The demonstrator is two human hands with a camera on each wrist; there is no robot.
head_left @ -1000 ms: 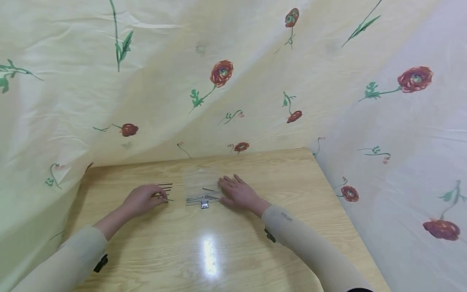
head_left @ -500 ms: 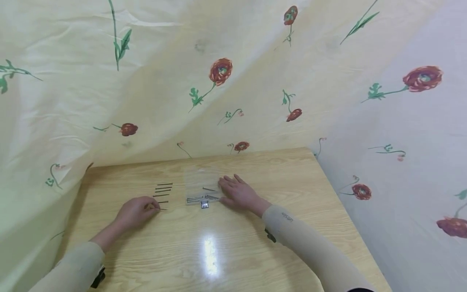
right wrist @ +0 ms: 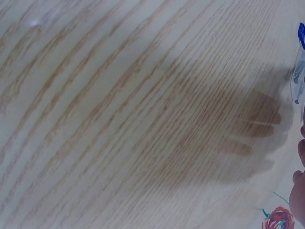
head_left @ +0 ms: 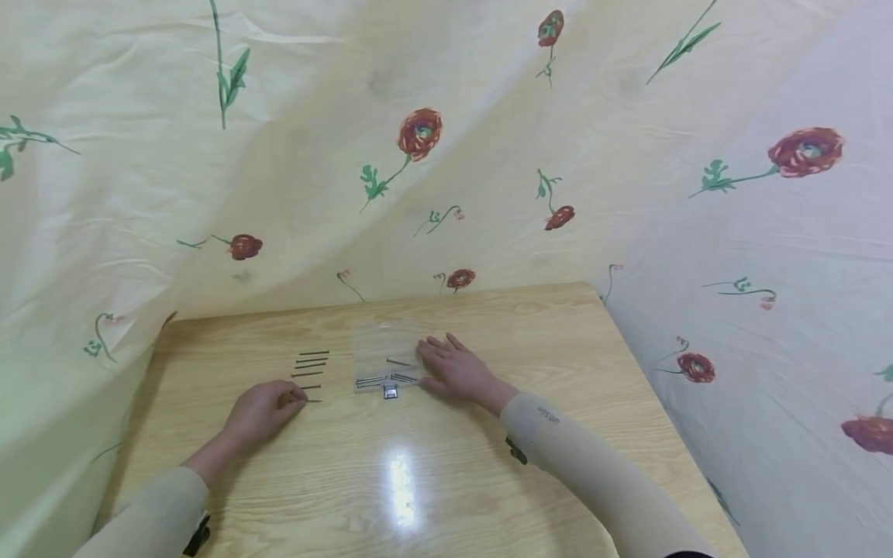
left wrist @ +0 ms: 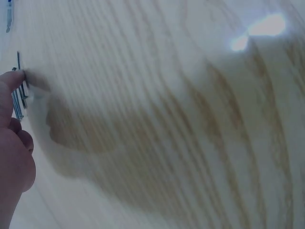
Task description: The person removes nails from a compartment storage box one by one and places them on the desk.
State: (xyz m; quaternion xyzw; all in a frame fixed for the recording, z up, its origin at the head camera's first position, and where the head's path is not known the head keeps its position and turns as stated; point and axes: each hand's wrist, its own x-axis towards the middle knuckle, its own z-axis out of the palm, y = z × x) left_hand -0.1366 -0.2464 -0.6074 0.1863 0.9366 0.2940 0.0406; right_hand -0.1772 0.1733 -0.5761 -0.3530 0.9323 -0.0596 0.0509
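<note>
My left hand pinches the end of a thin nail between thumb and fingertip, low over the table at the near end of a row. Several dark nails lie roughly parallel in that row, just beyond the fingers. My right hand rests, fingers extended, on the right edge of a clear plastic bag. Inside the bag are several silvery nails, mostly along its near side. In the left wrist view, the left hand shows its fingertip right at the nails.
A small dark-framed label or clip lies at the bag's near edge; a blue piece shows there in the right wrist view. The wood-grained table meets a flower-printed cloth at the back and sides.
My left hand has moved toward me and slightly left with the nail, from beside the row to its near end, uncovering the other nails. The right hand has stayed on the bag.
</note>
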